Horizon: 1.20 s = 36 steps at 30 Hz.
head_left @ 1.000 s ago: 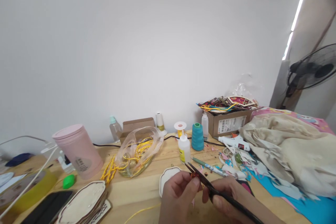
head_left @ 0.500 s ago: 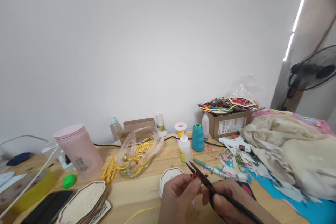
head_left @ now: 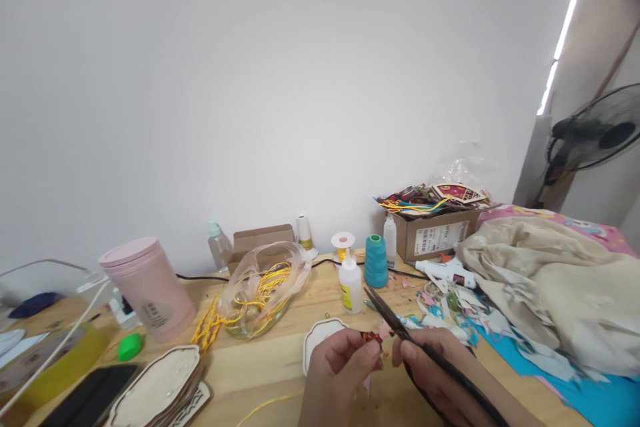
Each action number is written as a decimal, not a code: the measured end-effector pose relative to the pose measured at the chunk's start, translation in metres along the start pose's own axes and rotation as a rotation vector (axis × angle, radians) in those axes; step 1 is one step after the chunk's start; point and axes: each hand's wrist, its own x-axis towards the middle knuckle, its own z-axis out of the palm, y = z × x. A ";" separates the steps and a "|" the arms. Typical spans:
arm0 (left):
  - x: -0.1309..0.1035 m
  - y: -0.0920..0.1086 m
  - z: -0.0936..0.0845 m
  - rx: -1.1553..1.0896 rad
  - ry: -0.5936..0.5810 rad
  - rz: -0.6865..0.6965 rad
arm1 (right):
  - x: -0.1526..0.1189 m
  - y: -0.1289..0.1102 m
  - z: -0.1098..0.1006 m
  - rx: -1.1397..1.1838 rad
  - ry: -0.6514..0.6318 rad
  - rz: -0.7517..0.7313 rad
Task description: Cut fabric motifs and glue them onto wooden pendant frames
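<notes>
Above the pale wooden tabletop (head_left: pixel 260 370), observed small red-and-dark patterned scrap (head_left: pixel 370 335) pinched in left hand (head_left: pixel 345 365), long dark metal scissors (head_left: pixel 386 312) gripped in right hand (head_left: pixel 440 363). Judged light, soft, easily creased; best held by edge.

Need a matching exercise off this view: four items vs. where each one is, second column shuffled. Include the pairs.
Column 1
1. Scissors
2. Small red patterned piece
3. Teal thread cone
4. Pink lidded canister

Column 2
A. Standing just right of the yellow-labelled squeeze bottle
B. Pinched in the left hand
C. Standing left of the plastic bag with yellow cords
D. Gripped in the right hand

Pairs: 1-D, 2-B, 3-A, 4-C
</notes>
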 end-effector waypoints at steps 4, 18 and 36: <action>-0.002 0.004 0.004 0.114 -0.075 0.022 | 0.005 0.002 -0.003 0.067 -0.031 -0.013; -0.006 -0.005 0.008 0.363 -0.206 0.020 | 0.010 -0.004 -0.007 0.005 0.007 -0.049; -0.003 -0.004 0.006 0.297 -0.201 0.022 | 0.009 -0.001 -0.007 0.190 0.097 -0.039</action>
